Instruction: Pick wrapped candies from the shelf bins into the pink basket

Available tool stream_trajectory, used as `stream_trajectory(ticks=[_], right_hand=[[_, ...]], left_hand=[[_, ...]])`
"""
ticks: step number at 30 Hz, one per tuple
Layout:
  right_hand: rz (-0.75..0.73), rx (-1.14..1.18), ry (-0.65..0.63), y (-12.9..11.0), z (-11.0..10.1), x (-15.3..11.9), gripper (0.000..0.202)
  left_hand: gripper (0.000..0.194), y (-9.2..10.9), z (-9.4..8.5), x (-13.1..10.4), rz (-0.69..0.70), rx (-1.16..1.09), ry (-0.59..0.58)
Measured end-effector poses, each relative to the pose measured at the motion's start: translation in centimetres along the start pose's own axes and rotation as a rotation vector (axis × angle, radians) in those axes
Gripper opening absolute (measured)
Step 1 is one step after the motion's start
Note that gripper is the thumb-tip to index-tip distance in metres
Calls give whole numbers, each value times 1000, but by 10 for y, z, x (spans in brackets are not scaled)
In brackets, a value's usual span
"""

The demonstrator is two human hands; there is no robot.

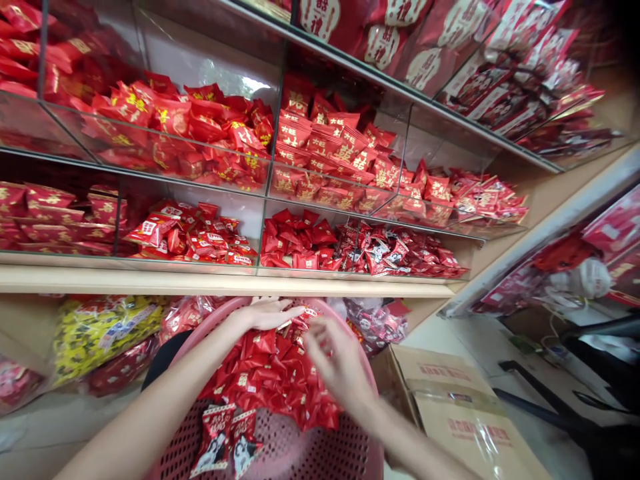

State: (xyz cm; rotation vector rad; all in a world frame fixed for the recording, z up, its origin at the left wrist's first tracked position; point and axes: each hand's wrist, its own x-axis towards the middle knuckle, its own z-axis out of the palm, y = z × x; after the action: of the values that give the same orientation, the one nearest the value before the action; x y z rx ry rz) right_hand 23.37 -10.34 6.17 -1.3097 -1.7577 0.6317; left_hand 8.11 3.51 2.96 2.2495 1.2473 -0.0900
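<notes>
My left hand (267, 313) lies open at the pink basket's (313, 453) far rim, perhaps steadying it. Red packets (263, 370) sit heaped inside; above, my right hand (333, 357) blurs, fingers curled, grip uncertain.

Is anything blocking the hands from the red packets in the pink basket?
No, nothing that I can see. The left hand is at the far side of the pink basket, by the red packets, and the right hand, blurry, is over them.
</notes>
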Motion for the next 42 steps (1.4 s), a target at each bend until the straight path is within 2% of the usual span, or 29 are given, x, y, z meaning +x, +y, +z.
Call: stream_trajectory(ticks=[2,4,6,9,12,15,21,24,27,29,31,34,36,39,42], right_hand=[[-53,-114,254,10,-41,27,20],[-66,-229,448,29,-77,54,24],[-113,-364,550,53,-106,77,38],[-46,-522,546,87,-132,102,58],[125,-573,472,106,-141,116,65],[207,-593,433,109,-143,121,65],[132,-660,445,107,-143,117,58],[127,-524,502,106,-146,114,58],[82,-324,613,95,-146,105,61],[12,-206,643,77,-138,90,61],[-27,-89,578,53,-118,67,58],[34,128,303,19,-67,18,48],[149,229,59,6,-24,-18,43],[350,350,-190,9,40,-63,38],[475,342,-309,27,89,-86,38]], left_hand=[[91,2,-1,-2,-20,1,8],[92,5,-3,-4,-35,5,11],[93,7,-4,-7,-35,8,11],[93,9,-6,-9,-30,13,20],[92,9,-6,-9,-19,29,23],[91,9,-7,-10,-11,35,9],[93,11,-7,-10,-44,32,-4],[91,12,-7,-10,-42,51,5],[92,12,-7,-11,-29,48,-7],[92,12,-7,-11,-32,53,-7],[91,12,-7,-10,-42,61,-3],[90,11,-6,-8,-53,66,2],[89,10,-5,-8,-39,59,0],[88,10,-5,-8,-32,52,-6],[89,11,-5,-10,-50,66,-1]])
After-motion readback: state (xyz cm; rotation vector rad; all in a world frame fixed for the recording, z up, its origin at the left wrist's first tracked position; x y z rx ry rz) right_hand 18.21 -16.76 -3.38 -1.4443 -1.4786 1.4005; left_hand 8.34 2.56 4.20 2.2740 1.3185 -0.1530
